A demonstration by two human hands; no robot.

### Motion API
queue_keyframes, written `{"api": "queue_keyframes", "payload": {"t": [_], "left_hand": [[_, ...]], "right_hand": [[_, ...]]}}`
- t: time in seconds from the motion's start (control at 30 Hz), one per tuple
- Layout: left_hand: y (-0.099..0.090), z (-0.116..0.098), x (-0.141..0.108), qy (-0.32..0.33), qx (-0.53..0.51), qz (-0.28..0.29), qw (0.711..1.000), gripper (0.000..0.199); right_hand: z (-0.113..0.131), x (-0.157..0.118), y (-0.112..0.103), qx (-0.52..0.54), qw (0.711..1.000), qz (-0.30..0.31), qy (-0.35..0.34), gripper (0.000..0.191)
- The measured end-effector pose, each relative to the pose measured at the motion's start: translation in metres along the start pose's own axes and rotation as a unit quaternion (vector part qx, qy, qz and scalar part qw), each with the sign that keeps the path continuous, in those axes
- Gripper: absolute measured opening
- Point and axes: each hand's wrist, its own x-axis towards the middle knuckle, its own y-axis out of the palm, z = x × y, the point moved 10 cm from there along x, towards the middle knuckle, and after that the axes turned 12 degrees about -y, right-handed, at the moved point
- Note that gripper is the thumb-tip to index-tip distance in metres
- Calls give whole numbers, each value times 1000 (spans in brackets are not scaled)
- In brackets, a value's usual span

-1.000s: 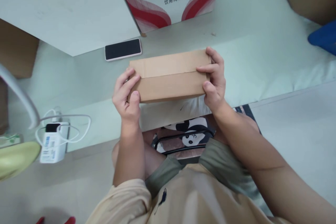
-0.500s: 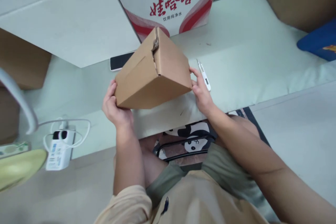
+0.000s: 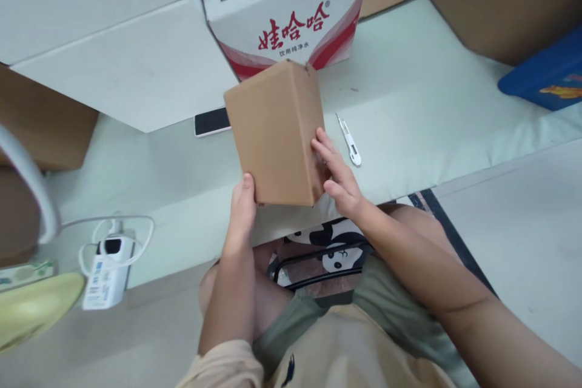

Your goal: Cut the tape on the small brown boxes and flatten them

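Pale green covering (image 3: pixel 431 115) spread across the surface before you, its front edge running above your lap. On it, toward the far left, stood a large white box (image 3: pixel 136 73), and next to that a white carton (image 3: pixel 291 24) with red lettering and red bands. A blue container (image 3: pixel 545 82) sat at the right.

Closer in, between your hands, was a brown cardboard box (image 3: pixel 268 139), over the front part of the covering; you could not tell whether its underside touched. Its broad face was smooth and plain, its right side narrower, with a small nick at the top right. Its lower end came near the covering's front edge, and its upper end overlapped your view of the carton. Open room lay on the right, toward the blue container; on the left, the white box stood nearer. The long axis ran away from you, the far end leaning left, the broad face turned toward you.

Your left hand (image 3: pixel 242 209) gripped the lower left corner, thumb on the face. Your right hand (image 3: pixel 339 179) was loosely spread, fingers against the right side.

A dark-screened phone (image 3: pixel 211 122) showed partly behind the box, and a slim white utility knife (image 3: pixel 349 142) lay just beside your right hand.
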Motion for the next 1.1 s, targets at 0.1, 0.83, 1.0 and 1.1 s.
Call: {"api": "queue_keyframes", "payload": {"t": [0.1,0.83,1.0,1.1], "left_hand": [[8,15,0,-96,12,34,995,72],[18,-91,-65,453,120,-8,883,48],[25,-93,-69,470,122,-22,874,45],[26,-90,-67,464,122,-34,877,47]], "right_hand": [[12,5,-1,-19,1000,10,-23,61],[41,19,13,-104,984,35,-144,38],[24,23,-38,-166,982,-61,-70,28],[-7,13,-84,-304,942,-132,51,19]]}}
